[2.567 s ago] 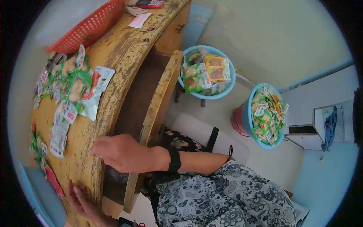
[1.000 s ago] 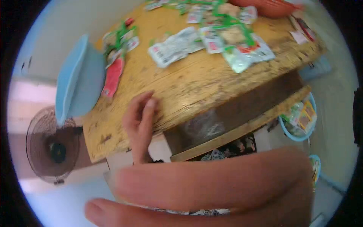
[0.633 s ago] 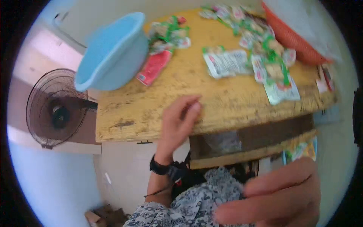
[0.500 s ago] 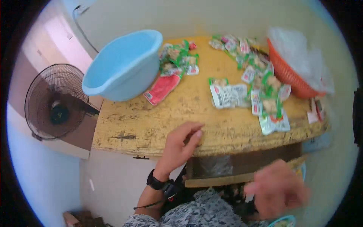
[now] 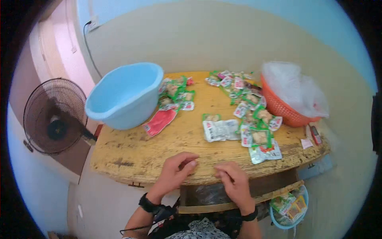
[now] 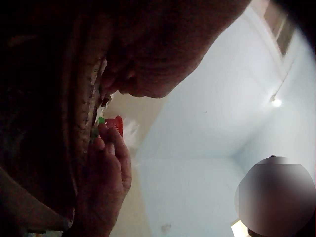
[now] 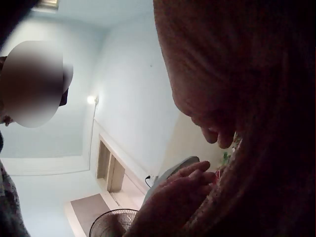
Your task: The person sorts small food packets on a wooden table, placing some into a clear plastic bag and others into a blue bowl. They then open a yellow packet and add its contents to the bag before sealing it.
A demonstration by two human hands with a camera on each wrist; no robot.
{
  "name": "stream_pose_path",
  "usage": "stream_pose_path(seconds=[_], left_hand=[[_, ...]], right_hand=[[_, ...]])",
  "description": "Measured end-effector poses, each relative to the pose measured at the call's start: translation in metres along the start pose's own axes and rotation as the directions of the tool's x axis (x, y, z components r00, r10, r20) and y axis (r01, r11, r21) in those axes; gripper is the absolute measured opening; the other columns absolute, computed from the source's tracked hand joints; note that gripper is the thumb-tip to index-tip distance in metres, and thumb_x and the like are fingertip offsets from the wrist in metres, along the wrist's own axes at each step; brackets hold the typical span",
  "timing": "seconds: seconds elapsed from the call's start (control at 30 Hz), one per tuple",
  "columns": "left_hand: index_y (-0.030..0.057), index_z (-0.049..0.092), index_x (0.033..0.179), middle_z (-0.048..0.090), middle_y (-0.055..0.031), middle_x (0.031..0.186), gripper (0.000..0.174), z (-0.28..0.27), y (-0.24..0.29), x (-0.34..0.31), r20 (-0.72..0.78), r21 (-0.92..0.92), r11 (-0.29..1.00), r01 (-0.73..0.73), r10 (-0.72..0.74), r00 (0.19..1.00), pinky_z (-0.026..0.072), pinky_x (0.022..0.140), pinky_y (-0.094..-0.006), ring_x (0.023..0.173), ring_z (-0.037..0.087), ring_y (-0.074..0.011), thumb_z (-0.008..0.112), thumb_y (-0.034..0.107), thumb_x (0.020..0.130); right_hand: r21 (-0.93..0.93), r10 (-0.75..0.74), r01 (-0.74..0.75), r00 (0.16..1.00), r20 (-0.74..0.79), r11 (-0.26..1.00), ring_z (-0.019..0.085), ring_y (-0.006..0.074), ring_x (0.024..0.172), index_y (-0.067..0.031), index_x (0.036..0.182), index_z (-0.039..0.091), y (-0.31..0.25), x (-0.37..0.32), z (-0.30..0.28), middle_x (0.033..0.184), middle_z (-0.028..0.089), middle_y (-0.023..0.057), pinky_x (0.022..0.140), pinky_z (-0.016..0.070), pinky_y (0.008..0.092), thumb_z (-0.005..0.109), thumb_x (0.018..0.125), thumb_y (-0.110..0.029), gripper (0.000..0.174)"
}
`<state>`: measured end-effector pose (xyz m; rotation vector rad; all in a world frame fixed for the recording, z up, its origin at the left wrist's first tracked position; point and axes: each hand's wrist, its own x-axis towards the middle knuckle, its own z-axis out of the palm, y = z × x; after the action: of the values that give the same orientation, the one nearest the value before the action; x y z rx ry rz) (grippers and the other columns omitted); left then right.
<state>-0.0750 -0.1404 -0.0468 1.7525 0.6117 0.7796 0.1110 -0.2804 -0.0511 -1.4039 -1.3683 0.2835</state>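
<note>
My left hand (image 5: 175,172) rests at the front edge of the worn yellow table (image 5: 131,147), fingers loosely bent and holding nothing. Just to its right, my right hand (image 5: 235,184) lies at the same edge above the open drawer (image 5: 270,184), its fingers loosely curled and empty. The two hands are apart. Beyond them lie a silver-white packet (image 5: 221,130) and a pile of green-edged food packets (image 5: 260,137). In the left wrist view the left hand (image 6: 168,49) looms dark and close; in the right wrist view the right hand (image 7: 212,74) does.
A blue basin (image 5: 131,111) stands tilted at the table's left, beside a red packet (image 5: 161,121) and more green packets (image 5: 175,89). At the right is a red basket (image 5: 280,105) with clear plastic bags (image 5: 294,85). A filled tub (image 5: 288,209) stands below; a fan (image 5: 55,115) is at left.
The head view has swung round and levelled to face the table. My right hand has come from close to the camera to the table edge beside the left hand, which stays at the edge.
</note>
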Motion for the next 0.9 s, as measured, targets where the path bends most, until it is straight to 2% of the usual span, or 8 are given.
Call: stream_pose_path(seconds=[0.1, 0.2, 0.3, 0.4, 0.63, 0.73, 0.83, 0.9], left_hand=[[-0.0011, 0.068, 0.12, 0.071, -0.0053, 0.096, 0.027, -0.004, 0.012, 0.007, 0.13, 0.248, 0.969, 0.015, -0.049, 0.99, 0.0536, 0.076, -0.0274, 0.085, 0.065, -0.0103, 0.066, 0.016, 0.099], [0.0008, 0.067, 0.121, 0.071, -0.0084, 0.093, 0.03, -0.009, 0.03, 0.018, 0.259, 0.292, 0.957, 0.007, -0.086, 0.962, 0.0524, 0.071, -0.0303, 0.077, 0.062, -0.0129, 0.067, 0.02, 0.098], [0.0004, 0.067, 0.121, 0.071, -0.009, 0.093, 0.03, -0.007, 0.046, 0.047, 0.363, 0.326, 0.935, -0.138, 0.011, 0.932, 0.0525, 0.072, -0.0309, 0.077, 0.063, -0.0134, 0.065, 0.021, 0.099], [0.0006, 0.068, 0.12, 0.071, -0.0088, 0.093, 0.028, 0.017, 0.078, 0.091, 0.399, 0.328, 0.898, -0.292, 0.149, 0.905, 0.0526, 0.072, -0.0309, 0.078, 0.063, -0.0127, 0.064, 0.02, 0.1], [-0.0019, 0.067, 0.119, 0.072, -0.0034, 0.102, 0.027, 0.108, 0.12, 0.217, 0.438, 0.04, 0.888, -0.457, 0.396, 0.807, 0.0547, 0.084, -0.028, 0.093, 0.066, -0.0095, 0.063, 0.019, 0.102], [0.0013, 0.069, 0.113, 0.07, -0.0095, 0.118, 0.021, 0.156, 0.148, 0.245, 0.416, 0.093, 0.905, -0.415, 0.344, 0.842, 0.0555, 0.087, -0.0311, 0.101, 0.068, -0.0154, 0.065, 0.016, 0.1], [0.0047, 0.071, 0.108, 0.061, -0.0162, 0.137, 0.018, 0.201, 0.157, 0.275, 0.411, 0.328, 0.454, -0.828, 0.721, 0.558, 0.0538, 0.095, -0.0395, 0.12, 0.063, -0.0277, 0.068, 0.014, 0.092], [0.0065, 0.072, 0.106, 0.055, -0.0172, 0.144, 0.02, 0.225, 0.164, 0.292, 0.464, 0.393, 0.193, -0.899, 0.802, 0.375, 0.0494, 0.102, -0.0447, 0.131, 0.053, -0.0341, 0.07, 0.014, 0.088]], right_hand=[[0.033, -0.024, 0.022, 0.998, 0.054, 0.999, 0.069, 0.0246, 0.097, -0.0006, 0.11, 0.069, 0.003, -0.003, -0.004, 0.107, 0.07, 0.0135, 0.084, 0.0544, 0.0342, 0.062, 0.093, 0.005, 0.02], [-0.017, -0.126, 0.127, 0.99, 0.067, 0.992, 0.067, 0.0292, 0.101, -0.0019, 0.11, 0.07, 0.003, -0.007, -0.006, 0.114, 0.069, 0.014, 0.089, 0.0533, 0.0382, 0.064, 0.089, 0.003, 0.022], [-0.084, -0.18, 0.184, 0.982, 0.057, 0.979, 0.066, 0.0317, 0.105, -0.0034, 0.11, 0.07, 0.006, -0.016, -0.004, 0.121, 0.068, 0.0132, 0.091, 0.0524, 0.0411, 0.068, 0.082, 0.002, 0.028], [-0.202, -0.225, 0.242, 0.969, 0.107, 0.949, 0.064, 0.0318, 0.108, -0.0059, 0.109, 0.07, 0.009, -0.024, 0.002, 0.128, 0.065, 0.0105, 0.091, 0.0511, 0.0425, 0.069, 0.073, -0.001, 0.036], [-0.161, -0.243, 0.265, 0.96, 0.141, 0.951, 0.061, 0.0315, 0.114, -0.0082, 0.112, 0.069, 0.013, -0.028, -0.003, 0.135, 0.061, 0.0084, 0.095, 0.0485, 0.0435, 0.07, 0.076, -0.004, 0.037], [-0.173, -0.252, 0.275, 0.957, 0.142, 0.946, 0.06, 0.0318, 0.116, -0.0086, 0.115, 0.069, 0.02, -0.031, 0.002, 0.137, 0.06, 0.0082, 0.096, 0.0481, 0.0442, 0.07, 0.076, -0.005, 0.039], [-0.151, -0.251, 0.274, 0.956, 0.154, 0.95, 0.059, 0.0321, 0.117, -0.0082, 0.117, 0.067, 0.019, -0.033, 0.001, 0.138, 0.059, 0.008, 0.097, 0.0477, 0.0448, 0.07, 0.076, -0.005, 0.041], [-0.142, -0.25, 0.27, 0.957, 0.148, 0.952, 0.058, 0.0322, 0.119, -0.0075, 0.118, 0.067, 0.022, -0.035, 0.004, 0.138, 0.058, 0.0079, 0.097, 0.0475, 0.045, 0.07, 0.076, -0.005, 0.042]])
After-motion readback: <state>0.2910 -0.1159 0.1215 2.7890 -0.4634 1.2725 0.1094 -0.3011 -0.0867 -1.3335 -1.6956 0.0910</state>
